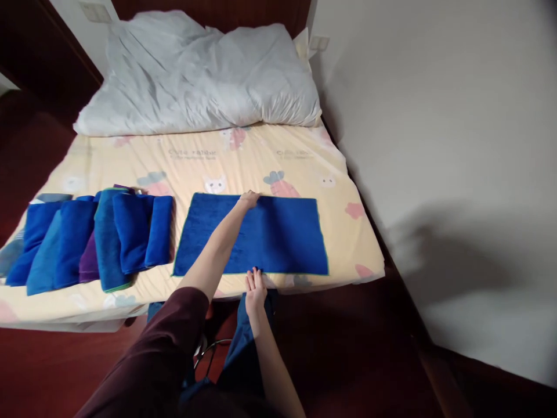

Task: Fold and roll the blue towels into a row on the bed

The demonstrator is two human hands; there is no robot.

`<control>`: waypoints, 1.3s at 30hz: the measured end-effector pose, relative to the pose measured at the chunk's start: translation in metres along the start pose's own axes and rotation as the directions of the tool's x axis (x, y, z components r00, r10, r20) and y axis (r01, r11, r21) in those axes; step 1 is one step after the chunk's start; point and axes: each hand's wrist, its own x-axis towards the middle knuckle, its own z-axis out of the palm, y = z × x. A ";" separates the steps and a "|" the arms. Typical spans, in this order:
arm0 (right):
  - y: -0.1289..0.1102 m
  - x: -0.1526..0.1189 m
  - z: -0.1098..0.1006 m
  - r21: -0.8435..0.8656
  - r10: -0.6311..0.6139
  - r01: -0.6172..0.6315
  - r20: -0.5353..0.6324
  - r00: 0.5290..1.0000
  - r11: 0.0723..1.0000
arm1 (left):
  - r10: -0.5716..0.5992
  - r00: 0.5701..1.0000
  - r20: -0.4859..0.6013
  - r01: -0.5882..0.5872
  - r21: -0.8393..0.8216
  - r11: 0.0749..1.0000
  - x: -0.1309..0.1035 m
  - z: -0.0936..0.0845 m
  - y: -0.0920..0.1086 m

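Note:
A blue towel (287, 235) with a thin green edging lies spread flat on the bed, its long side along the bed's front. My left hand (249, 199) reaches across it and has its fingers closed at the middle of the far edge. At the middle of the near edge is my right hand (255, 292), palm turned up, its fingertips pinching the border, where a small dark bit of cloth shows between them. Left of the spread towel, a row of folded towels (130, 232) in blues and purple lies overlapping.
The bed has a cream sheet (243, 162) printed with carrots and rabbits. A pale grey quilt or pillow (195, 75) is heaped at the headboard (217, 13). A white wall (444, 145) runs along the right. My legs stand close against the bed's front edge.

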 end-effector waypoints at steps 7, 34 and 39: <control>-0.004 -0.006 0.006 -0.026 0.037 -0.039 -0.063 0.997 0.999 | -0.100 0.995 -0.011 0.099 -0.054 0.994 0.044 0.018 0.003; 0.004 -0.015 -0.006 -0.068 -0.015 0.011 -0.062 0.998 0.998 | -0.217 0.948 -0.231 0.120 -0.371 0.921 0.048 0.006 0.005; -0.005 -0.019 -0.003 -0.345 -0.210 0.161 -0.107 0.972 0.925 | -0.221 0.953 -0.206 0.093 -0.495 0.864 0.027 -0.023 0.010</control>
